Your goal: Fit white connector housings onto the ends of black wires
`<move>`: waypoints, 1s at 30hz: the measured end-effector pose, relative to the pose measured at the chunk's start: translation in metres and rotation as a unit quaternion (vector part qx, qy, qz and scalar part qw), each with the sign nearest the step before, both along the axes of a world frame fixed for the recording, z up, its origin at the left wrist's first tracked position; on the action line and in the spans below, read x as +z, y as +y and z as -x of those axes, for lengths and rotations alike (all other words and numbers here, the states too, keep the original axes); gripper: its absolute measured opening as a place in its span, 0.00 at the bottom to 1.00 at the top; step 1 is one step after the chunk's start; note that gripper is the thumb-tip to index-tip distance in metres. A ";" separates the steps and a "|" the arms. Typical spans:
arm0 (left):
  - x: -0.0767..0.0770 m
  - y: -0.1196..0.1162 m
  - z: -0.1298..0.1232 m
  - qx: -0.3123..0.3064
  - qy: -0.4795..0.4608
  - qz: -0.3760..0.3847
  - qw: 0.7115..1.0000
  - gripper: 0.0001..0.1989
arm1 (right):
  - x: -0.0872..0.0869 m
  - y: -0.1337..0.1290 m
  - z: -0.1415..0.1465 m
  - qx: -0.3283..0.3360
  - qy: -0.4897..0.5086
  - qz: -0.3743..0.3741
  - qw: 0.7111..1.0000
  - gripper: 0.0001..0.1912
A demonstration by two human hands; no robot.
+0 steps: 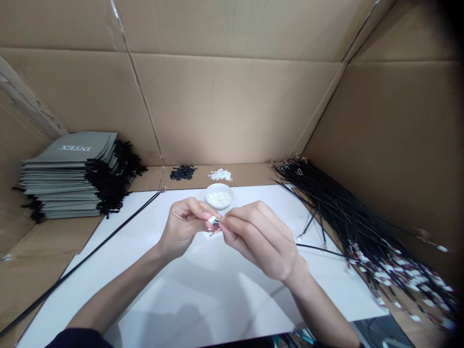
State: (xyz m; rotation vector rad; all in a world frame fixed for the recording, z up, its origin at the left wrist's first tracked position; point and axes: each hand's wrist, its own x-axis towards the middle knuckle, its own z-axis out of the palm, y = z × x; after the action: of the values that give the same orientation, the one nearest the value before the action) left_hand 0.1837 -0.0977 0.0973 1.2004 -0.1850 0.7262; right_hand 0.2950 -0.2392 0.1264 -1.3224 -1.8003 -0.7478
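Observation:
Over the middle of the white table, my left hand pinches a small white connector between thumb and index finger. Close against it, my right hand has its fingertips closed on thin coloured wires at the connector's right side. A black cable runs out to the right from behind my right hand. How far the wire ends sit in the connector is too small to tell. Just beyond my hands stands a round white bowl of small white parts.
Piles of black pieces and white pieces lie at the back. Grey INTEX sleeves are stacked left. Many black cables with white connectors lie right. Long black cables cross the left side. Cardboard walls enclose the table.

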 end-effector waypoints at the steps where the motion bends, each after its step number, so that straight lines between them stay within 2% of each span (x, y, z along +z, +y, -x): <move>1: 0.000 0.000 0.000 0.001 0.002 0.000 1.000 0.10 | 0.000 0.000 0.000 0.000 -0.001 0.002 1.000 0.08; 9: -0.003 0.005 0.004 0.010 -0.001 -0.018 1.000 0.08 | 0.002 -0.005 0.000 -0.002 -0.034 0.031 0.999 0.09; 12: -0.003 0.006 0.007 0.024 -0.008 -0.046 0.999 0.09 | 0.002 -0.005 0.000 -0.005 -0.039 0.032 0.999 0.10; 19: 0.003 0.002 0.009 0.076 -0.045 -0.143 0.986 0.14 | -0.009 0.007 0.000 0.022 0.027 -0.009 0.999 0.13; 24: 0.006 0.007 0.009 0.162 -0.037 -0.221 0.961 0.10 | -0.015 0.016 -0.001 0.074 0.106 -0.024 0.991 0.14; 26: 0.005 0.010 0.008 0.171 -0.057 -0.231 0.956 0.08 | -0.013 0.018 0.000 0.107 0.203 -0.008 0.973 0.10; 27: 0.004 0.012 0.007 0.174 -0.072 -0.233 0.954 0.08 | -0.011 0.018 0.001 0.121 0.268 0.013 0.956 0.08; 28: 0.003 0.013 0.006 0.178 -0.088 -0.236 0.951 0.08 | -0.009 0.018 0.001 0.134 0.338 0.046 0.930 0.05; 30: 0.000 0.016 0.004 0.190 -0.111 -0.242 0.945 0.08 | -0.006 0.017 0.001 0.160 0.461 0.138 0.862 0.02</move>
State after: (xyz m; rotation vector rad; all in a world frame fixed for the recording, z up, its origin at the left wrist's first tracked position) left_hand 0.1800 -0.0816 0.0977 1.6447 -0.3382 1.2039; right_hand 0.2941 -0.2224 0.1208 -1.1948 -1.2724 0.3327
